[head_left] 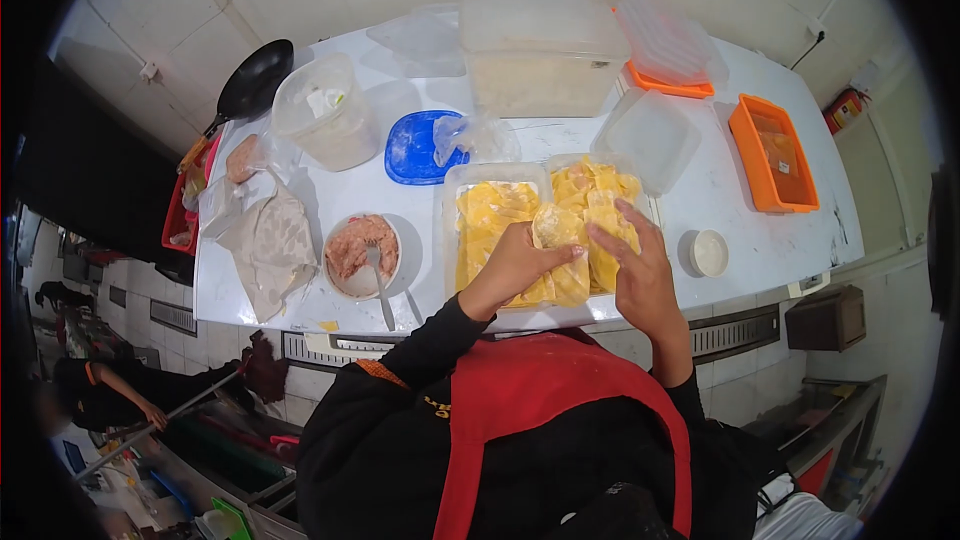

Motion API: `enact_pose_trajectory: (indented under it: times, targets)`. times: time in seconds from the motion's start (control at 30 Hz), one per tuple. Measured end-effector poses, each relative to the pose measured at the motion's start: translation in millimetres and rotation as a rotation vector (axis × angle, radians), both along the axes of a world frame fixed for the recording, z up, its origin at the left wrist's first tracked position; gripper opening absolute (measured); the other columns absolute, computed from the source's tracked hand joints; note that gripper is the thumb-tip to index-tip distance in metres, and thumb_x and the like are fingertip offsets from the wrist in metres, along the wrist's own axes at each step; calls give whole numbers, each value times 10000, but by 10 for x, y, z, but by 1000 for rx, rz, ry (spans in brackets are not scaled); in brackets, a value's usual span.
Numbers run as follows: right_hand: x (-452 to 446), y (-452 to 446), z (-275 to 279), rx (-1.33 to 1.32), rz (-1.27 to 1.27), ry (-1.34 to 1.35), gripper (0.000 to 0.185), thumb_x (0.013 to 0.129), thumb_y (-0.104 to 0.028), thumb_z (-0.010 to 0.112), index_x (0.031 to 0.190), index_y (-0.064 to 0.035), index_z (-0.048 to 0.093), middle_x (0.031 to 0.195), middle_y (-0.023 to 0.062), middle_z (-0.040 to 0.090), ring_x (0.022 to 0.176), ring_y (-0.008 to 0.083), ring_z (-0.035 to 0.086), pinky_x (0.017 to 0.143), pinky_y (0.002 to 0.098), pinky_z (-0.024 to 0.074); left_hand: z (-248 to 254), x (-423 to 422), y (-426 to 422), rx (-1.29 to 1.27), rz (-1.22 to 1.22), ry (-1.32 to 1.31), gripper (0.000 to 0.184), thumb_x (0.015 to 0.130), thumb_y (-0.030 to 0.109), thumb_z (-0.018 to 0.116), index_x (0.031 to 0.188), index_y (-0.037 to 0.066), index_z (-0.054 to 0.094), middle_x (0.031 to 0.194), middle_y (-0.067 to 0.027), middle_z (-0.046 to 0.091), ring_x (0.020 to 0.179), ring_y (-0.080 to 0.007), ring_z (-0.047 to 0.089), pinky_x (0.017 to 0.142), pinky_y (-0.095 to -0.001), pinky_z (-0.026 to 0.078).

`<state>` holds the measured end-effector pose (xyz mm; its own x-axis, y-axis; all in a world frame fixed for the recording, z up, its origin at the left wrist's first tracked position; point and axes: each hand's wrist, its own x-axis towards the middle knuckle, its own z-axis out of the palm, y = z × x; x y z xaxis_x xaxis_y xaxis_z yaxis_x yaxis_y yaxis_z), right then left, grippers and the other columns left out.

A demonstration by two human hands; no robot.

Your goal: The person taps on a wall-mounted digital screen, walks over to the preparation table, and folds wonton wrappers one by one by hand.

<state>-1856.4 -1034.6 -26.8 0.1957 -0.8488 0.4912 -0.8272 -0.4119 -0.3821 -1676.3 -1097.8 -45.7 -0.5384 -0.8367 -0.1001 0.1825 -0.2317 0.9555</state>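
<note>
My left hand [527, 262] is closed on a yellow floured wrapper [556, 227], thumb on top, over two clear trays. The left tray [450, 202] and the right tray both hold yellow wrappers [497, 202]. Over the right tray, my right hand [633, 258] has its fingers apart, their tips by another yellow piece [612, 215]; whether it grips that piece I cannot tell. To the left stands a bowl [347, 285] of minced meat [350, 245] with a fork [380, 285] in it. A small round bowl [709, 253] is on the right.
A large lidded container [543, 80], a clear tub [325, 125] and a blue lid [408, 147] are behind. An orange tray [748, 155] stands right, a cloth [268, 245] and black pan [255, 83] left. Another person's arm [130, 395] shows at lower left.
</note>
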Motion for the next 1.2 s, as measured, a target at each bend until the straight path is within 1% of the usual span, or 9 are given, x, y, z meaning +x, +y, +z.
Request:
enact_pose_trajectory:
  times: [0.17, 0.27, 0.3, 0.5, 0.6, 0.7, 1.0, 1.1, 1.2]
  targets:
    - [81, -24, -29, -53, -97, -19, 514, 733, 92, 516, 1209, -98, 563, 1185, 180, 524, 1026, 333, 538, 907, 382, 430, -60, 30, -20, 27, 23, -40, 230, 818, 102, 675, 987, -42, 618, 890, -67, 651, 758, -78, 597, 660, -240, 492]
    - [250, 71, -108, 320, -51, -745, 446, 781, 57, 579, 1217, -28, 531, 1032, 127, 600, 885, 205, 593, 825, 291, 460, -121, -23, -2, 71, 119, 120, 223, 843, 99, 644, 1016, -37, 605, 925, -78, 647, 810, -100, 609, 703, -251, 498]
    - [321, 47, -231, 251, -60, -803, 413, 820, 11, 615, 1214, 4, 494, 932, 78, 622, 796, 107, 580, 763, 229, 456, -164, -56, -4, 82, 152, 182, 225, 853, 98, 632, 1032, -34, 599, 942, -80, 644, 835, -109, 614, 721, -256, 500]
    - [362, -2, -305, 158, -96, -1327, 403, 843, -6, 616, 1203, -15, 435, 924, 85, 632, 836, 98, 577, 771, 223, 446, -162, -132, 34, 542, 80, 546, 307, 892, 118, 576, 1166, -2, 508, 1090, -94, 593, 996, -164, 586, 860, -321, 485]
    - [233, -39, -313, 155, 61, -1334, 446, 829, 20, 607, 1229, -17, 412, 885, 85, 631, 840, 110, 579, 794, 225, 444, -168, -117, 17, 595, -51, 567, 339, 894, 104, 565, 1203, 0, 471, 1128, -95, 572, 1033, -170, 571, 886, -330, 474]
    - [89, -51, -123, 233, 237, -1181, 414, 843, 15, 599, 1218, -17, 424, 903, 97, 638, 849, 120, 586, 774, 238, 452, -38, -95, 80, 372, -48, 453, 289, 889, 114, 582, 1145, -8, 523, 1078, -84, 592, 970, -142, 579, 844, -299, 476]
    - [18, -136, 474, 446, 300, -489, 497, 761, 66, 591, 1227, -40, 453, 827, 80, 614, 733, 155, 591, 698, 278, 475, 217, 57, 70, -418, -84, -330, 131, 807, 145, 657, 841, 19, 655, 722, -18, 630, 674, -69, 553, 629, -232, 435]
    - [41, -164, 479, 502, 270, -393, 484, 759, 54, 579, 1215, -54, 458, 786, 70, 589, 716, 172, 588, 692, 287, 475, 228, 79, 7, -526, -105, -496, 146, 788, 162, 669, 813, 18, 662, 691, -36, 621, 658, -63, 547, 616, -237, 436]
    - [49, -163, 378, 528, 258, -480, 445, 770, 38, 574, 1192, -45, 458, 769, 70, 574, 708, 166, 581, 691, 289, 471, 122, 128, -78, -369, -214, -333, 203, 774, 216, 684, 824, 19, 687, 663, -70, 625, 584, -103, 538, 572, -259, 419]
